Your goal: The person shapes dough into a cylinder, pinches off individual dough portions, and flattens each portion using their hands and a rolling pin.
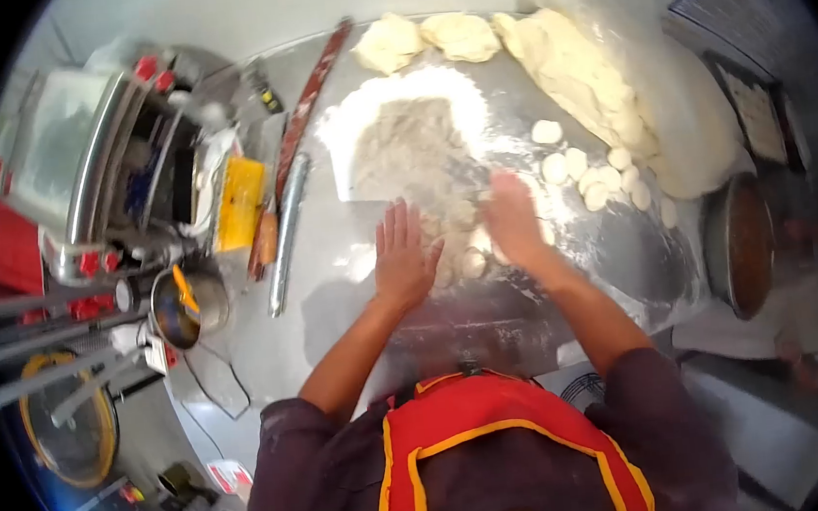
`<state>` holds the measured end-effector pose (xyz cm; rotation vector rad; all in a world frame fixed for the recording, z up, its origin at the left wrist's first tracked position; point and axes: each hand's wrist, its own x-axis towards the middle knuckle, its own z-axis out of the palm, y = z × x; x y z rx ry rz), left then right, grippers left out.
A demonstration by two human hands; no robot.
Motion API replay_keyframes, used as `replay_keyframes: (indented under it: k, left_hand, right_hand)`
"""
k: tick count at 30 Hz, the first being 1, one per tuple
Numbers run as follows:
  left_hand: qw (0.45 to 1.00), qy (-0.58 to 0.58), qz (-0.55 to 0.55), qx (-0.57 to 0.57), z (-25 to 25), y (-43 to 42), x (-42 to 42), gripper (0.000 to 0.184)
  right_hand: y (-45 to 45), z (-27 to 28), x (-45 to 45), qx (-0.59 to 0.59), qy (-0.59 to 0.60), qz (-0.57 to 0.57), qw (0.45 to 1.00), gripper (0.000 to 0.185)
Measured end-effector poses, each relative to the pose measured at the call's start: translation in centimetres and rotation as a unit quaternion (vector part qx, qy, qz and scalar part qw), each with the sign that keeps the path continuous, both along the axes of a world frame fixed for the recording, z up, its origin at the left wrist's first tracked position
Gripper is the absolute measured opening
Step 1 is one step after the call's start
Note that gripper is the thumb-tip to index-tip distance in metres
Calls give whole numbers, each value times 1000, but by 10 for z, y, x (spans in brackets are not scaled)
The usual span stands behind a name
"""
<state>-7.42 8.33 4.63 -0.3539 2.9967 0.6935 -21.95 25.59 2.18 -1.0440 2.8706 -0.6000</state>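
On the floured metal table (332, 262), my left hand (403, 256) is spread flat with nothing in it, just left of some small dough pieces (473, 263). My right hand (513, 219) is on the other side of these pieces, blurred by motion, and its fingers cannot be made out. Beyond both hands lies a patch of loose flour (409, 144). Several small dough rounds (576, 163) rest to the right of it. Two dough lumps (389, 43) and a long mass of dough (578, 75), partly under clear plastic, lie along the far side.
A metal rod (289, 237), a long reddish stick (312, 94) and a yellow scraper (240, 202) lie at the left. Further left are a steel pot (214, 302) and a glass-topped machine (68, 139). A round pan (749, 245) stands at the right edge.
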Motion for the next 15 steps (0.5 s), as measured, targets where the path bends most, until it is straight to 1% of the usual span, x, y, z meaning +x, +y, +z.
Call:
replay_keyframes:
  k: [1,2,3,4,5,7,9,10,11,13,14,15]
  left_hand:
    - [999,50,-15,-12,5,6,-14,71]
    - [998,62,-24,8,-16,15,-17,70]
    - [999,33,-24,-9,-22,19,-18,70]
    - [999,1,-23,-25,-27,20,-15,69]
    - [999,-24,-23,-42,-32,19,-22,68]
    - [998,-23,-15,-57,-28,20,-28,68]
    - [997,-33,-20,-74,-30,22,-33,68]
    - [996,-38,-16,-84,-30,22,-32,68]
    - [996,-36,-37,-78,-32,19,-27,68]
    - [994,-35,-69,-70,-33,8,-26,68]
    - [997,-40,-69,-24,-31,5,-23,67]
    - [995,-32,-85,-41,-31,6,-21,66]
  right_hand:
    - [-11,5,9,-43,-7,0,999,54]
    - [-14,1,15,17,-32,12,999,58]
    - [-15,-3,18,37,-42,12,998,62]
    - [-17,6,18,72,-85,-3,994,68]
    - [-20,9,14,100,-103,-5,990,71]
    - [-18,9,10,89,-77,0,993,75]
    - [-18,12,7,79,-76,2,994,77]
    - [-17,12,9,51,-58,6,997,72]
    - [-16,12,9,52,-56,19,997,71]
    - [-28,17,15,63,-96,-45,992,73]
    - [-35,15,20,30,-79,-25,996,73]
    - [-42,12,29,-4,-64,-5,998,72]
